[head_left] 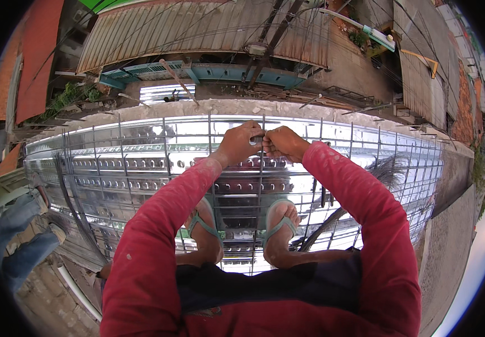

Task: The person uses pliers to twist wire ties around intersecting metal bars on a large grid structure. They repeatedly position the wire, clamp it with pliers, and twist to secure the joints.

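You're crouched right on the steel mesh (141,151), sandalled feet (279,222) planted on the bars so your weight sits over the shiny corrugated decking (113,168) beneath, and both hands have met at one crossing out in front of you. Your left hand (238,143) is curled shut around the bar junction, thumb on top, which looks like a way of keeping the two bars pressed together. Your right hand (283,143) is closed tight against it, knuckle to knuckle, pinching something small and dark, probably a tie wire or a small tool (257,139), though it's too hidden between your fingers to be sure. That little piece sits exactly where the hands touch, near the far edge of the mesh by the concrete ledge (225,106). Arms are stretched forward, elbows wide, likely for leverage. Off to your left, another person's legs in jeans (20,236) stand beside the deck.
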Demonstrator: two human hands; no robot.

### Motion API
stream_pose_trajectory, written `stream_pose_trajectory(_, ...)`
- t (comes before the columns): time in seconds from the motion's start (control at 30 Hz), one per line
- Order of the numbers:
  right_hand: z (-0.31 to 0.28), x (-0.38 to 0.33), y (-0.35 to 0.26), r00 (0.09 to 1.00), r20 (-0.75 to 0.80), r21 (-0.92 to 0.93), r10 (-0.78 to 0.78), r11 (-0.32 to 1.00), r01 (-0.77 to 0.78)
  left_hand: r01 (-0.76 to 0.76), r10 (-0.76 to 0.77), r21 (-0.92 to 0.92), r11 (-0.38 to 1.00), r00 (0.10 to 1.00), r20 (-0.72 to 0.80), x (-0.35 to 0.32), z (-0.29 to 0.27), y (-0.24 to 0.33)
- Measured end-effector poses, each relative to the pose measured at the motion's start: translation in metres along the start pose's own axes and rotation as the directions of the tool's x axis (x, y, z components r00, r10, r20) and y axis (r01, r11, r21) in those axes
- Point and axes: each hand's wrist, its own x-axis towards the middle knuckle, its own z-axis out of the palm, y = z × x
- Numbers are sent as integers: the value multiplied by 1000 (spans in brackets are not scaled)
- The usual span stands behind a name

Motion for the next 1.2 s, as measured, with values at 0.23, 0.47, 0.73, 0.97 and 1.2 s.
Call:
stream_pose_trajectory(0.23,-24,10,-11,773,171,-969,-611,40,246,126,-124,77,989,992,-32,6,3,9)
stream_pose_trajectory(0.47,-31,11,10,584,191,-885,-789,119,451,235,-237,83,968,972,5,13,9,5)
stream_pose_trajectory(0.73,-53,9,13,402,631,-770,-664,-474,426,192,-191,-3,981,978,81,16,1,1)
stream_pose_trajectory(0.97,-61,11,8,421,683,-730,-597,-544,413,264,-256,-42,964,957,135,25,-1,7)
stream_pose_trajectory(1.2,-42,4,10,413,663,-744,-625,-615,263,248,-238,-59,967,961,138,16,-7,-3)
